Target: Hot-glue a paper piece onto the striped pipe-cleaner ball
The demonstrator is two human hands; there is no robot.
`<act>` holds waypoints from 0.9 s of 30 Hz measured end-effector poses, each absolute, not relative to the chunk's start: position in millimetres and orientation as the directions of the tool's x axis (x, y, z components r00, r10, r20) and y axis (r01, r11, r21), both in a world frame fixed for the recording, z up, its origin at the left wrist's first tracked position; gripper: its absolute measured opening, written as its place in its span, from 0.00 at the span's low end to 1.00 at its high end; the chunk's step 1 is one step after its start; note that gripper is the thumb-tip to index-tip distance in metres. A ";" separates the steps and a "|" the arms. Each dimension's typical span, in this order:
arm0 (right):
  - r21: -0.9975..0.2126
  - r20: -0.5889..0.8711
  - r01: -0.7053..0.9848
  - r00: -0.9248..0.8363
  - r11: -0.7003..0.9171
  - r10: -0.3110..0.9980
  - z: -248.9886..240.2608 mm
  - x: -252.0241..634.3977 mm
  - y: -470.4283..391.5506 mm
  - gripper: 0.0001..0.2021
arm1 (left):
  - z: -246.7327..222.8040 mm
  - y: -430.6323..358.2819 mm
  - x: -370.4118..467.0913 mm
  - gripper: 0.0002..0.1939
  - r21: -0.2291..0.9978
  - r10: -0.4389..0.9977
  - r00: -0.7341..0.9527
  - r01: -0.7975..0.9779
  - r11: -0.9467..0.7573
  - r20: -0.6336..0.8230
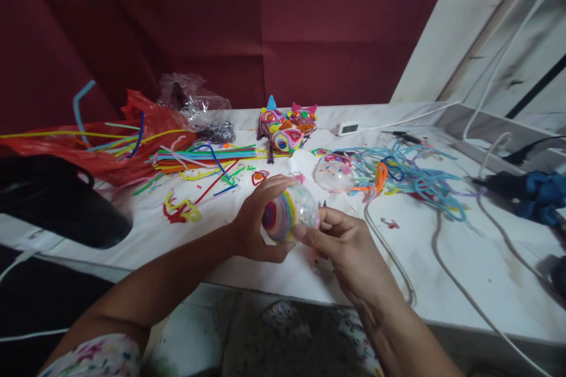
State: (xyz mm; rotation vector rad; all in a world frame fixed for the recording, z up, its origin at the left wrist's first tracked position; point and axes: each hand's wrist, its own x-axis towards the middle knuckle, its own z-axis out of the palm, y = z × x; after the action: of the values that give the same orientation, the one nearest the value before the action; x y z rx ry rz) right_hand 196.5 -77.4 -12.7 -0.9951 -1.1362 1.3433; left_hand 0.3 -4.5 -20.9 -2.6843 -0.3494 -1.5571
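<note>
Above the front of the table I hold a clear plastic ball (305,205) whose left side is covered in rainbow rings that look like coiled pipe cleaners. My left hand (256,218) wraps around the coiled side, thumb below and fingers over the top. At the clear right side, my right hand (338,235) grips the ball's edge with thumb and bent fingers. A small dark tip shows by the right fingers; I cannot make out what it is. Behind the ball lies a clear dome (332,177) with coloured bits on it.
Loose blue pipe cleaners (424,174) are tangled at the right, near a grey cable (460,288). Finished colourful figures (287,126) stand at the back beside a small digital display (347,129). Left are a red plastic bag (115,159) and a black object (62,203).
</note>
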 end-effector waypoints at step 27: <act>-0.821 -0.056 -0.560 -0.117 -0.112 0.992 -0.8 179.8 -90.7 0.11 | -37.1 0.3 0.7 0.51 0.259 0.274 0.470 0.097 -0.961 0.839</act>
State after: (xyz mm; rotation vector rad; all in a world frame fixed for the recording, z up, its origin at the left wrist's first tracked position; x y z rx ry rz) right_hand 179.8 -90.7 -0.8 -0.7642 -0.7720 1.5676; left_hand 0.7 0.3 -37.1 -2.8395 -0.3622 -1.6759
